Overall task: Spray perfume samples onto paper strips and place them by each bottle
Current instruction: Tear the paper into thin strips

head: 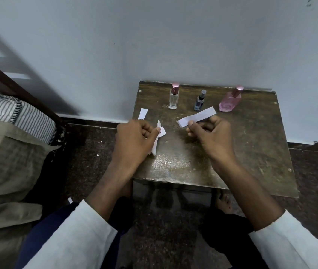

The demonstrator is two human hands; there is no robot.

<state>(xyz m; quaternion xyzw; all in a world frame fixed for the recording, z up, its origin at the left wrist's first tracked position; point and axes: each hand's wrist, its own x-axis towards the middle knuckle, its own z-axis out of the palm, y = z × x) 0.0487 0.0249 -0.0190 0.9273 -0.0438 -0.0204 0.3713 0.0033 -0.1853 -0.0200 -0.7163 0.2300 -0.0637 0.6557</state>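
Worn table [251, 144]; right hand [210, 134] pinches one paper strip [197, 116]; left hand [134, 140] grips several strips [157, 140].

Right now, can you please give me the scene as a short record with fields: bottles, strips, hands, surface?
surface: dark worn wooden table against the wall
bottles: clear bottle, small blue bottle, pink bottle, all capped, in a row at the back
left hand: holds bunched paper strips
right hand: pinches one long paper strip
loose strip: lies near the table's left edge
sprayed: cannot tell
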